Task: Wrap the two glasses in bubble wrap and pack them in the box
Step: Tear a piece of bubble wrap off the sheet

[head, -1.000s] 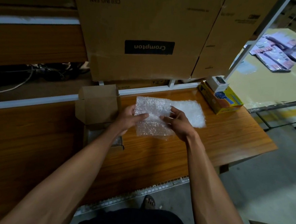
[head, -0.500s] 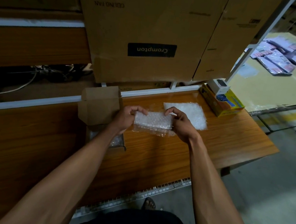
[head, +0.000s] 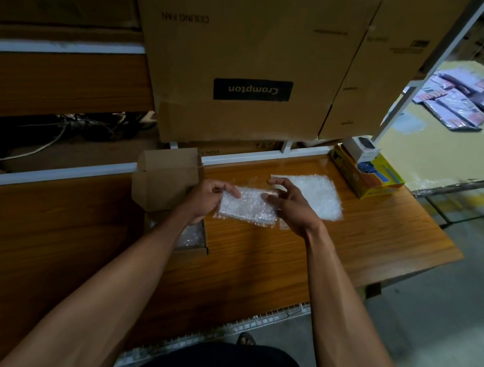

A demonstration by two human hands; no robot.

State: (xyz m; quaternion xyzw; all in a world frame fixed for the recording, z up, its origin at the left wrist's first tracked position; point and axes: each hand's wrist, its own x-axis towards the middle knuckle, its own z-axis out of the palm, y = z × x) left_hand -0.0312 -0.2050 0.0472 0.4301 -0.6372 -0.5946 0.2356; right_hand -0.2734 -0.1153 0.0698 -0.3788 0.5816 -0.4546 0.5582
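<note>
1. The left hand [head: 205, 195] holds the left end of a bubble-wrapped bundle [head: 247, 206]; its grip pinches the wrap, thumb on top and fingers curled behind.
2. The right hand [head: 286, 205] holds the bundle's right end; thumb and curled fingers close round the wrap, with the forefinger arched above it.
3. The bundle lies lengthwise between the two grips, low over the wooden table [head: 331, 247]; whether it touches the table cannot be told. Whether a glass is inside cannot be seen through the wrap.
4. Just beyond the right grip, a flat sheet of bubble wrap [head: 317, 194] lies on the table.
5. Just left of the left grip stands the small cardboard box [head: 166, 178], its flap raised; below that forearm something bubble-wrapped [head: 191, 234] shows inside it.
6. Farther right of the right grip, a yellow carton [head: 367, 177] sits at the table's far edge, with a small white box [head: 363, 149] on top.
7. Behind both grips, large brown cartons [head: 244, 54] are stacked.
</note>
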